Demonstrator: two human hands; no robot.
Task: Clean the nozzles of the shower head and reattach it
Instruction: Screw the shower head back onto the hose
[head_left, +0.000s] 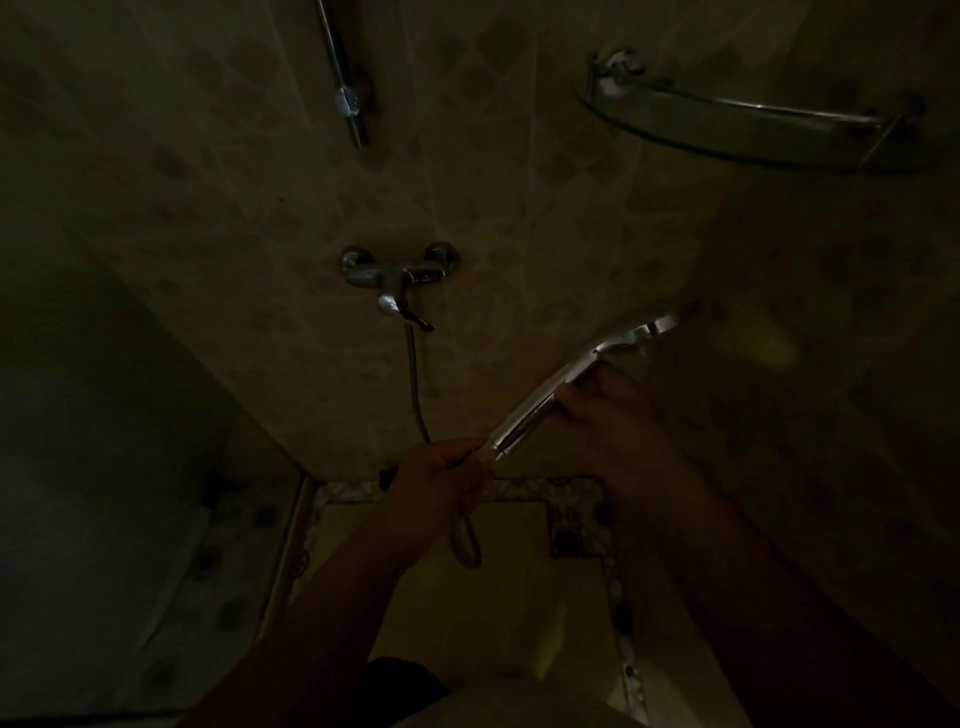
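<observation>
In dim light I hold a chrome shower head (566, 384) slanting up to the right, its spray face turned away so the nozzles are hidden. My left hand (441, 483) grips the bottom end of the handle where the metal hose (415, 379) joins it. My right hand (608, 415) is wrapped around the handle higher up, just below the head. The hose runs from the wall mixer tap (397, 273) down behind my left hand and loops below it (467, 545).
A chrome riser rail with its holder (345, 98) is on the tiled wall above the tap. A glass corner shelf (748, 122) hangs at the upper right. A floor drain (574, 530) lies below my hands, and a dark panel stands at the left.
</observation>
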